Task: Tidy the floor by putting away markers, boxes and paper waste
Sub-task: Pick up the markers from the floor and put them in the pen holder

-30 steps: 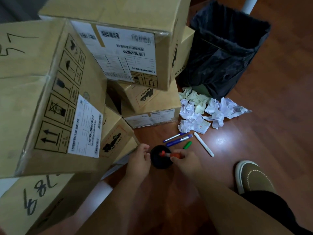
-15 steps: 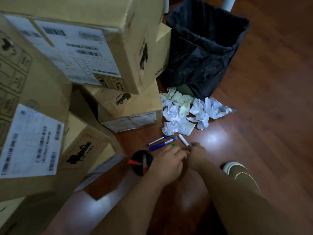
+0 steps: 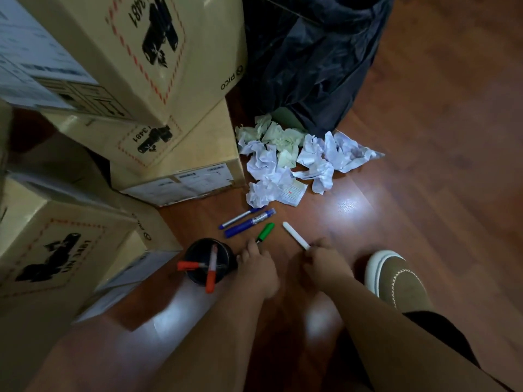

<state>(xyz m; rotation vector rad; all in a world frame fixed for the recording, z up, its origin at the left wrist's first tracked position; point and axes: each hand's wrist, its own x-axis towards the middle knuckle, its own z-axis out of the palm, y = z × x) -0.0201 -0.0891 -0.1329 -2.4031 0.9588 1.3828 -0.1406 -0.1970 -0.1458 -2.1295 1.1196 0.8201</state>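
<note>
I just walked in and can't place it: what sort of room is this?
Probably an office or storage room mid-cleanup. Stacked cardboard shipping boxes with labels stand on a wood floor, next to a bin with a black bag, crumpled paper and loose markers.

A storeroom or office back room is showing here, more than a home. Shipping cartons [image 3: 135,60] with barcode labels and handling symbols are standing stacked on a wooden laminate floor [image 3: 441,154]. A bin lined with a black bag [image 3: 314,58] is sitting beside them, with crumpled paper [image 3: 285,159] and markers [image 3: 250,220] lying at its foot.
</note>
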